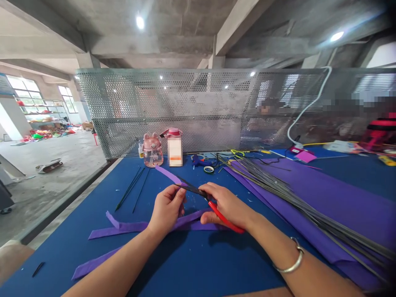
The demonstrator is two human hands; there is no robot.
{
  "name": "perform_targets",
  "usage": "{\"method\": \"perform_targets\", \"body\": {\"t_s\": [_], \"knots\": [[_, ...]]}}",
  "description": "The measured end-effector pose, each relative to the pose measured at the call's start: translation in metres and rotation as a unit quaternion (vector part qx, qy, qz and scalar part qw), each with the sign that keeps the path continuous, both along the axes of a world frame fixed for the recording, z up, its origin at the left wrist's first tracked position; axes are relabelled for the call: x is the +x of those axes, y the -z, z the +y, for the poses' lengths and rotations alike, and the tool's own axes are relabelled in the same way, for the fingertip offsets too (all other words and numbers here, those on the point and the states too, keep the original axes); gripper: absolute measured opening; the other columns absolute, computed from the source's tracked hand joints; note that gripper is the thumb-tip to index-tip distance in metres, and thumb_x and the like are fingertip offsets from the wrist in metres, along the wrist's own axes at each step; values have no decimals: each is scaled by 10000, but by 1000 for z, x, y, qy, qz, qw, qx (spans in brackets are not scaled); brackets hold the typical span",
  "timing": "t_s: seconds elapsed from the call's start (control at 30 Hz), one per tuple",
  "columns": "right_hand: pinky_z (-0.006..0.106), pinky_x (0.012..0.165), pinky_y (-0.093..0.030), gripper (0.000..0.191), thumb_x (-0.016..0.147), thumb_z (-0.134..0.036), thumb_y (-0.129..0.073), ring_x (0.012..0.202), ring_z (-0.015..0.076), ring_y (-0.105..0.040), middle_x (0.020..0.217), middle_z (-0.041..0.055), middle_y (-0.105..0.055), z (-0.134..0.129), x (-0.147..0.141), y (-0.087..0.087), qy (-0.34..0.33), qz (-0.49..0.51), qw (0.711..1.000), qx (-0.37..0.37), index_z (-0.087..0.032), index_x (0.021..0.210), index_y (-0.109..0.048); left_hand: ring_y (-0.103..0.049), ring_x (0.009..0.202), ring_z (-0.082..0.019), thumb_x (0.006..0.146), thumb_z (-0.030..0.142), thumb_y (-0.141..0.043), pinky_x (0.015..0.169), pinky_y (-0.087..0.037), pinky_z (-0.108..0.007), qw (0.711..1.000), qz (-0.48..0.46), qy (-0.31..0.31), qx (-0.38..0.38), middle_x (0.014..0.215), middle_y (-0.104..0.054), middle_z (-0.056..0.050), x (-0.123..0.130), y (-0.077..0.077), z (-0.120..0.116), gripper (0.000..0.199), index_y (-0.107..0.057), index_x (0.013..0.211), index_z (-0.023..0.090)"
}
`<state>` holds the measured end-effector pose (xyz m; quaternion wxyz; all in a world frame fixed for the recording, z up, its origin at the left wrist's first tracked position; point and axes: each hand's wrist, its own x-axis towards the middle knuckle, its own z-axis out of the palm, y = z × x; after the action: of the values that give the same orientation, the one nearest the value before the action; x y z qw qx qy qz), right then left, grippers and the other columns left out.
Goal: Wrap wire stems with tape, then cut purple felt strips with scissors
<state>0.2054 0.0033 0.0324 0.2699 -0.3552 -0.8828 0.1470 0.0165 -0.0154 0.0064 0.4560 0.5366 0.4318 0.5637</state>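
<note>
Between the blades of the red scissors (213,206), right hand (225,204)'s grip, lies the purple strip (168,174).

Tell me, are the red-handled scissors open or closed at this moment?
Nearly closed: the scissors in the right hand show dark blades lying together as one narrow line across the purple strip.

No legible text anywhere. White bottle (175,152) by the mesh screen: label blurred out, only an orange band shows. Pink bear-shaped bottle (152,150): small printed figures, no words readable. Blue board (5,84) on far left wall: too small and washed out to read. Nothing printed on the table (192,264)
</note>
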Motion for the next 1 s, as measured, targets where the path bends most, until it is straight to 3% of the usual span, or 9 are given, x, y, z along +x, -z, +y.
{"method": "perform_targets", "body": {"t_s": [0.27, 0.6, 1.0], "knots": [[259, 645, -394, 550, 622, -596, -713, 703, 168, -486, 817, 20, -530, -2, -3, -1, -13, 11, 1000, -2, -189, 971, -588, -522, 447, -64, 740, 485, -611, 397, -397, -177, 1000, -17, -5, -2, 687, -606, 3, 2, 0, -2, 344, -583, 787, 146], [249, 646, -389, 535, 632, -610, -693, 705, 155, -476, 833, 11, -532, 1, -1, 1, -26, 13, 1000, 7, -190, 939, -567, -505, 431, -60, 755, 461, -613, 397, -377, -171, 1000, -13, 24, 6, 625, -574, 14, 2, 2, -1, 334, -608, 810, 132], [245, 639, -393, 483, 664, -583, -690, 696, 153, -480, 807, 16, -545, 2, -1, 2, -11, 9, 999, 45, -188, 921, -580, -502, 420, -64, 737, 476, -627, 400, -384, -178, 1000, -10, 17, 13, 599, -587, 3, -1, 4, 0, 345, -609, 727, 132]]}}
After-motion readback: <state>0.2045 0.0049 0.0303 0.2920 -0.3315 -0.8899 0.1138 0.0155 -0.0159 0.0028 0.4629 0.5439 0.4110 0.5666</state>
